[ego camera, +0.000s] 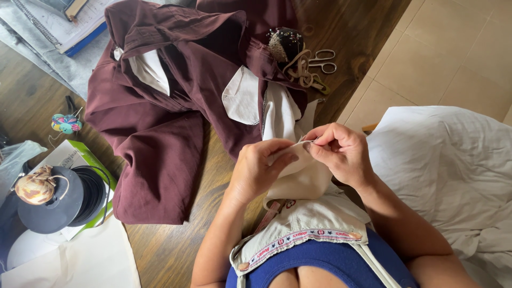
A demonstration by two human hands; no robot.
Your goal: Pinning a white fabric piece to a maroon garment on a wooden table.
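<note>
While both hands meet over the table's near edge, the left hand point(258, 168) pinches a fold of cream cloth point(301, 178) and the right hand point(341, 152) closes fingertips on what looks like a needle at the fold. Light and limp, it likely needs gripping close to the seam. Scissors point(322, 60) lie by the maroon garment point(165, 117).

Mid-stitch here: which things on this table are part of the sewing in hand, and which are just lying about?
In hand:
left hand and right hand, pinching the white fabric piece
maroon garment
dark pincushion
small scissors

Lying about:
black spool
green-edged box
notebook
colourful little pincushion
white bedding
</note>
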